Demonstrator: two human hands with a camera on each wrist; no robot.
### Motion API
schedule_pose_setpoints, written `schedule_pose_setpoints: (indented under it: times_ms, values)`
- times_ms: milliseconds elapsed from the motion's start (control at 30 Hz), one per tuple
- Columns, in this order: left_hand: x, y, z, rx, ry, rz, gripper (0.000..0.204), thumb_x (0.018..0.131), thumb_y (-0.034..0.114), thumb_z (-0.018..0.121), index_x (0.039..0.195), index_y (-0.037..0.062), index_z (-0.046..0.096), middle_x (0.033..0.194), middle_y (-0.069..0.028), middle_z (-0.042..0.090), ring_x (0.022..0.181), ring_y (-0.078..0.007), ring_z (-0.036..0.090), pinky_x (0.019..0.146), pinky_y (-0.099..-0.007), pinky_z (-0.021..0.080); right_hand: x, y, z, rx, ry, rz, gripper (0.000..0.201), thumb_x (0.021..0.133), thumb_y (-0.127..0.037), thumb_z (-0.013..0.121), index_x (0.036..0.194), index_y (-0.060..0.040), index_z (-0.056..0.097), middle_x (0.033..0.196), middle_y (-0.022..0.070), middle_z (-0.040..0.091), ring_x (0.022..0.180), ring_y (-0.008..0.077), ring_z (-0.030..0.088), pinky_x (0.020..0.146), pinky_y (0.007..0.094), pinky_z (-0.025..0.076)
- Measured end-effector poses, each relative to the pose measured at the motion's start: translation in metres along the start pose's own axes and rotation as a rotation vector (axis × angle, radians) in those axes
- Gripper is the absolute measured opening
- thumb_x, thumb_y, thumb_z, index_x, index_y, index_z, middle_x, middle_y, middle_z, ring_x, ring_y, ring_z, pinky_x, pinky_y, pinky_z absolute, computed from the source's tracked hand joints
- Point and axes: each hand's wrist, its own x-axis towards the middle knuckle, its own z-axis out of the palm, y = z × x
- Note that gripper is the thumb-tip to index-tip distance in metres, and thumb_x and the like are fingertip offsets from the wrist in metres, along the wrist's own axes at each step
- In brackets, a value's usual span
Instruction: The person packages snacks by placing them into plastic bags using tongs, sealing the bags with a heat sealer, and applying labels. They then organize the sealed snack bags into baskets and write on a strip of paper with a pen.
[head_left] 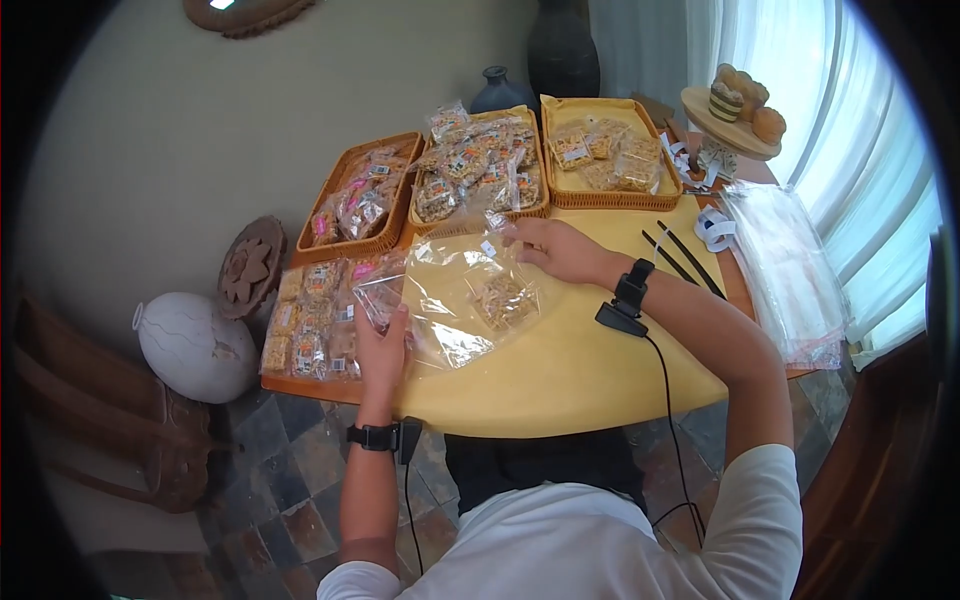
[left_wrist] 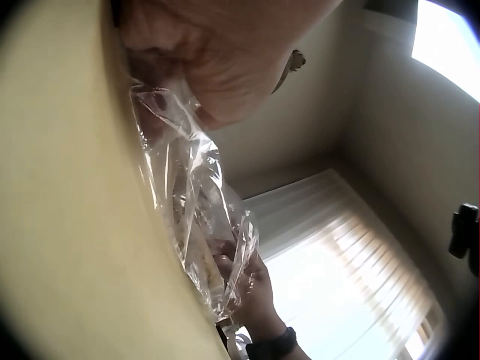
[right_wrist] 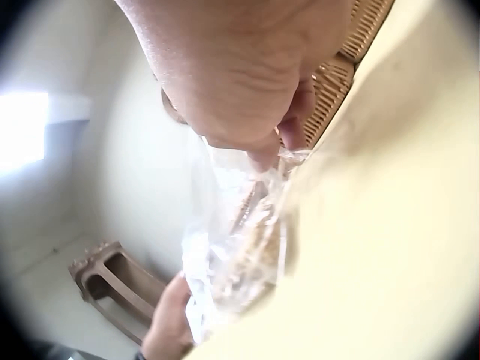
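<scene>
A large clear plastic bag is stretched between both hands over the yellow table covering. Inside it, toward the right, lies one small packet of crunchy snack pieces. My left hand grips the bag's left end, thumb toward me; in the left wrist view the wrinkled plastic runs out from under that hand. At the far right corner, my right hand pinches the film, and its fingertips show on the bag in the right wrist view.
Wicker baskets of snack packets stand along the back: left, middle and right. Rows of packets lie left. A stack of clear bags, dark strips and a white ribbon roll lie right, near a bread stand.
</scene>
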Motion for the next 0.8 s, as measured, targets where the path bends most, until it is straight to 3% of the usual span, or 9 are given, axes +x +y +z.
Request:
schedule_pose_setpoints:
  times_ms: [33, 133, 200, 267, 367, 467, 600, 733, 800]
  values:
    - [0.001, -0.001, 0.001, 0.011, 0.011, 0.010, 0.054, 0.104, 0.017, 0.073, 0.149, 0.0023, 0.047, 0.108, -0.0068, 0.071, 0.080, -0.0082, 0.065, 0.064, -0.0252, 0.051, 0.005, -0.006, -0.002, 0.208, -0.088, 0.234, 0.023, 0.091, -0.021, 0.077, 0.101, -0.0025, 0.068, 0.112, 0.0150, 0.068, 0.101, 0.0377, 0.066, 0.081, 0.0456, 0.051]
    - [0.002, -0.005, 0.001, -0.018, 0.005, 0.022, 0.054, 0.104, 0.017, 0.073, 0.149, 0.0012, 0.047, 0.113, -0.0081, 0.071, 0.086, -0.0097, 0.066, 0.070, -0.0267, 0.054, 0.014, -0.043, -0.037, -0.189, -0.011, -0.025, 0.026, 0.093, -0.026, 0.078, 0.095, -0.0027, 0.065, 0.110, 0.0153, 0.069, 0.100, 0.0381, 0.066, 0.082, 0.0451, 0.052]
    - [0.004, -0.011, 0.001, -0.026, 0.002, 0.037, 0.055, 0.104, 0.017, 0.073, 0.149, 0.0010, 0.047, 0.114, -0.0083, 0.071, 0.088, -0.0096, 0.067, 0.070, -0.0268, 0.055, 0.017, -0.040, -0.041, -0.096, -0.197, 0.093, 0.031, 0.091, -0.030, 0.080, 0.101, -0.0026, 0.068, 0.114, 0.0151, 0.069, 0.103, 0.0381, 0.066, 0.086, 0.0454, 0.053]
    - [0.006, -0.017, 0.002, -0.031, 0.026, 0.069, 0.052, 0.104, 0.017, 0.072, 0.148, 0.0060, 0.047, 0.092, -0.0023, 0.069, 0.065, -0.0057, 0.060, 0.048, -0.0225, 0.041, 0.014, -0.036, -0.028, -0.002, -0.373, 0.211, 0.038, 0.089, -0.034, 0.082, 0.108, -0.0025, 0.071, 0.117, 0.0149, 0.069, 0.107, 0.0381, 0.066, 0.090, 0.0456, 0.053]
    - [0.003, -0.010, 0.004, -0.005, 0.020, 0.063, 0.050, 0.104, 0.017, 0.072, 0.146, 0.0060, 0.048, 0.092, -0.0027, 0.070, 0.066, -0.0064, 0.062, 0.048, -0.0224, 0.042, -0.004, -0.038, 0.022, 0.115, -0.214, -0.246, 0.064, 0.080, -0.043, 0.088, 0.131, -0.0075, 0.072, 0.125, 0.0150, 0.068, 0.116, 0.0377, 0.065, 0.097, 0.0474, 0.051]
    - [-0.001, 0.005, 0.004, 0.042, -0.008, -0.015, 0.050, 0.103, 0.013, 0.072, 0.146, 0.0057, 0.048, 0.093, -0.0017, 0.069, 0.068, -0.0060, 0.062, 0.051, -0.0228, 0.045, 0.010, -0.077, -0.007, -0.125, -0.572, -0.007, 0.097, 0.071, -0.048, 0.090, 0.153, -0.0064, 0.058, 0.130, 0.0197, 0.064, 0.119, 0.0410, 0.063, 0.106, 0.0481, 0.049]
    - [-0.001, 0.001, 0.002, -0.021, -0.050, 0.009, 0.056, 0.100, 0.005, 0.073, 0.150, 0.0043, 0.045, 0.094, -0.0011, 0.067, 0.071, -0.0062, 0.060, 0.058, -0.0231, 0.049, 0.006, -0.064, -0.037, -0.315, -0.758, 0.080, 0.096, 0.073, -0.047, 0.091, 0.152, -0.0037, 0.057, 0.131, 0.0198, 0.066, 0.120, 0.0402, 0.064, 0.105, 0.0476, 0.051]
    - [0.000, -0.004, 0.000, -0.052, -0.080, 0.056, 0.054, 0.100, 0.005, 0.071, 0.147, 0.0011, 0.046, 0.091, -0.0030, 0.067, 0.071, -0.0084, 0.062, 0.060, -0.0266, 0.051, -0.011, -0.042, -0.138, 0.107, -0.637, 0.568, 0.082, 0.083, -0.054, 0.088, 0.140, 0.0006, 0.066, 0.120, 0.0169, 0.072, 0.112, 0.0283, 0.068, 0.098, 0.0395, 0.054]
    - [0.000, -0.006, -0.001, -0.015, -0.049, 0.032, 0.052, 0.100, 0.007, 0.072, 0.146, 0.0009, 0.048, 0.092, -0.0028, 0.068, 0.072, -0.0089, 0.063, 0.062, -0.0269, 0.052, -0.018, -0.018, -0.163, 0.091, -0.333, 0.712, 0.083, 0.086, -0.056, 0.085, 0.143, 0.0001, 0.065, 0.119, 0.0162, 0.071, 0.111, 0.0248, 0.067, 0.097, 0.0364, 0.053]
